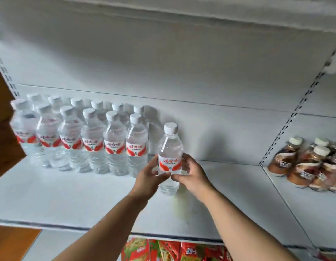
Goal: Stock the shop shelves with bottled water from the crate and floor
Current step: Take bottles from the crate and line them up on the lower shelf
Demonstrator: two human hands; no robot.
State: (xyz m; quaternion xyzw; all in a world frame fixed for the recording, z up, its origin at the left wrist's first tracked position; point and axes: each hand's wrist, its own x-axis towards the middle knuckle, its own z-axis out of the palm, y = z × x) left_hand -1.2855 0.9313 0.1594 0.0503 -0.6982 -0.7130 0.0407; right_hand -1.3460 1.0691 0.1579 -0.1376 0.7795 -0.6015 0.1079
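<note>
- Water bottle: clear, white cap, red-and-white label. It stands upright on the white shelf, a little forward of mid-depth.
- Its base meets the shelf surface. I cannot tell whether its weight is fully set down.
- Left hand: on the bottle's left side, fingers and thumb curled round it at label height, gripping.
- Right hand: on the bottle's right side, fingers wrapped behind the label and thumb across the front, also gripping.
- The two thumbs nearly meet in front, just below the label. The cap and shoulder stand above both hands, and the base shows below them.
- Both forearms reach in from the lower edge of the view, over the shelf's front lip.
- Stocked bottles: same brand, in two rows at the left of the shelf, towards the back panel. The held bottle is just right of the front row's last bottle, a small gap apart and slightly nearer the shelf's front edge.
- Slotted upright: divides this bay from the next one on the right.
- Brown drink bottles: white-capped, clustered on the neighbouring shelf, well apart from the hands.
- Red packets: on the level below, partly hidden by the shelf edge and the forearms.
</note>
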